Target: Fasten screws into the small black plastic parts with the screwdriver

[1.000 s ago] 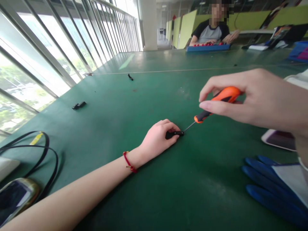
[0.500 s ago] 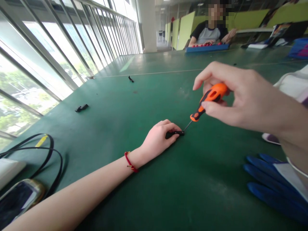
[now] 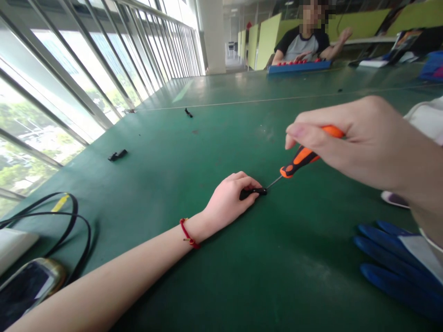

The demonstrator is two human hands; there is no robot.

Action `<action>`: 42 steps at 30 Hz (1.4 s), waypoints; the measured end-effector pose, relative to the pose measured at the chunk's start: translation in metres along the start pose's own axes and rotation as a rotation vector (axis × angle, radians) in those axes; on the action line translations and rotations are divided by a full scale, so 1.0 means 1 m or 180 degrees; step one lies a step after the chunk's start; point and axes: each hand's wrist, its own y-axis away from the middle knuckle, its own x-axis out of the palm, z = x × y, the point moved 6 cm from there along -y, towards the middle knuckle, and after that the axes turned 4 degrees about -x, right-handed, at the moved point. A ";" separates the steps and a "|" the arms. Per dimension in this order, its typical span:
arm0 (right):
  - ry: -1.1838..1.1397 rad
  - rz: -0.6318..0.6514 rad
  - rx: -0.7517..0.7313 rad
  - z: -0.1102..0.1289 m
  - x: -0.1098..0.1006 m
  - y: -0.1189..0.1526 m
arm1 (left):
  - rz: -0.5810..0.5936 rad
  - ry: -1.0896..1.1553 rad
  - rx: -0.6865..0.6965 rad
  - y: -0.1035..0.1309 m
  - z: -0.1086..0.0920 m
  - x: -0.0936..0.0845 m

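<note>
My left hand, with a red cord at the wrist, pinches a small black part against the green table. An orange and black screwdriver is in my right hand, its handle partly hidden by the fingers. The screwdriver slants down to the left, and its thin metal tip is at the right end of the black part. Whether the tip touches a screw is too small to tell.
Black pieces lie left and farther back. A phone and black cable are at the lower left, a blue glove at the lower right. Across the table a person sits behind a blue tray.
My right hand has turned and shifted right, tilting the screwdriver lower, with fingers more closed around the handle. My left hand stays nearly still. The person's raised hand has moved up and right.
</note>
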 end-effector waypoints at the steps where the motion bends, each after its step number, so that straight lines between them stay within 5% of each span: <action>1: -0.0016 -0.0025 -0.0021 0.001 -0.001 0.000 | -0.0001 -0.0001 -0.0001 0.000 0.000 0.000; 7: -0.0118 0.0208 0.0019 -0.004 -0.001 0.001 | -0.0001 -0.0005 0.0000 0.000 0.000 0.001; 42: -0.0149 0.0073 -0.0074 -0.005 0.002 0.000 | 0.0020 -0.0055 0.0064 -0.001 -0.001 0.001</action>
